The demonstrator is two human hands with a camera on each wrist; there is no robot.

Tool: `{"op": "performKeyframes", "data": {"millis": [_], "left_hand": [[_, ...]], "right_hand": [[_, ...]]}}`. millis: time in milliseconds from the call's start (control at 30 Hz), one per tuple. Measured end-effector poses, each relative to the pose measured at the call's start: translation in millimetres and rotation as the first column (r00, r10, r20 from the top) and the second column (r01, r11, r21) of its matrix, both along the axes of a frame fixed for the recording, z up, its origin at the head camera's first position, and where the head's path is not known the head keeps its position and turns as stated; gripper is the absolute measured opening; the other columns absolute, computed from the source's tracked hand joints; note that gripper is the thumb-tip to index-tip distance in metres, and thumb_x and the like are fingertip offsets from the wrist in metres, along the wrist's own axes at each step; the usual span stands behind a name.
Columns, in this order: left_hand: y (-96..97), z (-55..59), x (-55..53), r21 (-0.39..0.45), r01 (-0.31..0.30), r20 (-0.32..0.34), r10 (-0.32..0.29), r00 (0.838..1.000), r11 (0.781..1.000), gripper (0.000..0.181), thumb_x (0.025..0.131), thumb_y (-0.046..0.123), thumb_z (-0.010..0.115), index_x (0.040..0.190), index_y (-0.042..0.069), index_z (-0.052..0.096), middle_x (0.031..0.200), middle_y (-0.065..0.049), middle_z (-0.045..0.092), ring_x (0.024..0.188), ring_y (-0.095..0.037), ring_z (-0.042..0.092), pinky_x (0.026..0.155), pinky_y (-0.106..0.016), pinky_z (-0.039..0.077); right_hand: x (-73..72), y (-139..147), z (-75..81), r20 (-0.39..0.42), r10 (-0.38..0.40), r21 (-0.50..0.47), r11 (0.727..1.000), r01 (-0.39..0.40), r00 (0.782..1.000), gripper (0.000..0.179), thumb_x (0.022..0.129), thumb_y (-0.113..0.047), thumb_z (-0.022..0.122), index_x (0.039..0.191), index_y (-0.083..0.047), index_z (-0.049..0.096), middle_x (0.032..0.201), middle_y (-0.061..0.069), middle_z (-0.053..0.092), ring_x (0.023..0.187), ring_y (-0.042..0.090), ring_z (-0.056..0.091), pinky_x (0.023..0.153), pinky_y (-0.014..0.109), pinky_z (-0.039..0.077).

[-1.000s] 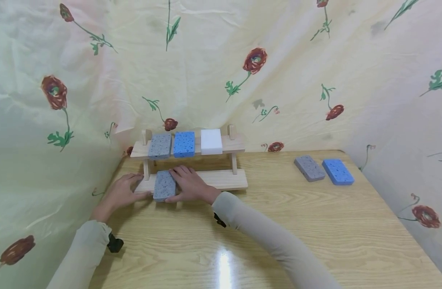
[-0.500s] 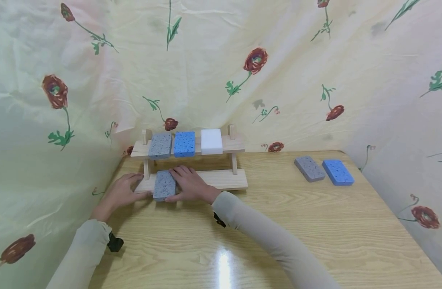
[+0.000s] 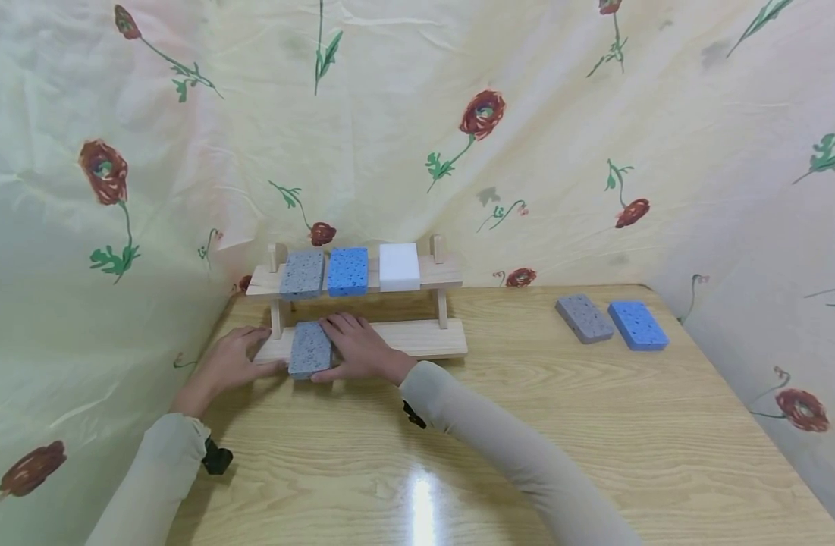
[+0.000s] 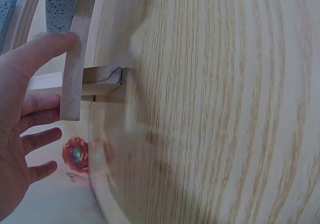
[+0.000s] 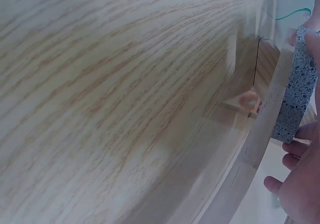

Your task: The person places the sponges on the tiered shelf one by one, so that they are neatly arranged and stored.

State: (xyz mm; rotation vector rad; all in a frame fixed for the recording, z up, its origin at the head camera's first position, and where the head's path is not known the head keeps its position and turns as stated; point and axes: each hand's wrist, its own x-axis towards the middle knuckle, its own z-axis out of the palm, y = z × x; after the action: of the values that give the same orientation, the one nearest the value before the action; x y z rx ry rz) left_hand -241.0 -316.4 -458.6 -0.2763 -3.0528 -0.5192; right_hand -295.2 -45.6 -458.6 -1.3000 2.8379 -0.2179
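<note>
A two-tier wooden rack (image 3: pixel 420 339) stands at the back left of the table. My left hand (image 3: pixel 229 362) grips the left end of its lower shelf; in the left wrist view the thumb lies along the front edge of the shelf board (image 4: pixel 74 79) with fingers behind it. On the lower shelf, toward the left, lies a grey speckled sponge (image 3: pixel 311 350), overhanging the front edge. My right hand (image 3: pixel 359 353) holds this sponge by its right side, thumb at the front and fingers at the back. The right wrist view shows the same sponge (image 5: pixel 298 87) against the board, with the fingertips at it.
On the upper shelf lie another grey sponge (image 3: pixel 302 274), a blue sponge (image 3: pixel 348 271) and a white block (image 3: pixel 400 267). Farther right on the table (image 3: pixel 526 409) are a grey sponge (image 3: pixel 585 318) and a blue sponge (image 3: pixel 638 326). A flowered cloth (image 3: pixel 390 152) hangs close behind the rack.
</note>
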Motion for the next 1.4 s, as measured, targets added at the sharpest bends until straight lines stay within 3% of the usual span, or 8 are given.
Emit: {"op": "performKeyframes", "data": {"millis": [567, 1000, 1400], "left_hand": [[-0.1, -0.4, -0.3, 0.013, 0.006, -0.005, -0.006, 1.000, 1.000, 0.088, 0.086, 0.061, 0.073, 0.142, -0.004, 0.055, 0.145, -0.031, 0.053, 0.135, -0.050, 0.048, 0.114, -0.063, 0.039], [-1.9, 0.0, -1.4, 0.008, -0.001, 0.004, 0.001, 1.000, 1.000, 0.090, 0.086, 0.064, 0.071, 0.143, -0.003, 0.054, 0.147, -0.031, 0.051, 0.137, -0.051, 0.046, 0.115, -0.064, 0.038], [-3.3, -1.8, -2.6, 0.012, 0.001, 0.006, -0.001, 1.000, 1.000, 0.089, 0.086, 0.063, 0.070, 0.143, -0.003, 0.054, 0.148, -0.031, 0.050, 0.138, -0.051, 0.045, 0.116, -0.065, 0.036]], "right_hand": [[0.8, 3, 1.3, 0.039, -0.001, 0.012, 1.000, 0.001, 0.999, 0.109, 0.086, -0.077, 0.059, 0.165, -0.014, 0.016, 0.170, 0.008, 0.023, 0.157, 0.027, 0.023, 0.126, 0.050, 0.029], [2.8, 12, 5.3, 0.071, 0.047, 0.013, 0.999, -0.048, 0.996, 0.107, 0.091, -0.073, 0.056, 0.165, -0.013, 0.009, 0.173, 0.007, 0.011, 0.160, 0.028, 0.014, 0.129, 0.052, 0.022], [6.9, 30, 5.2, 0.060, 0.102, -0.005, 0.995, -0.102, 0.993, 0.105, 0.092, -0.071, 0.056, 0.165, -0.013, 0.008, 0.173, 0.010, 0.011, 0.159, 0.030, 0.014, 0.127, 0.057, 0.023]]}}
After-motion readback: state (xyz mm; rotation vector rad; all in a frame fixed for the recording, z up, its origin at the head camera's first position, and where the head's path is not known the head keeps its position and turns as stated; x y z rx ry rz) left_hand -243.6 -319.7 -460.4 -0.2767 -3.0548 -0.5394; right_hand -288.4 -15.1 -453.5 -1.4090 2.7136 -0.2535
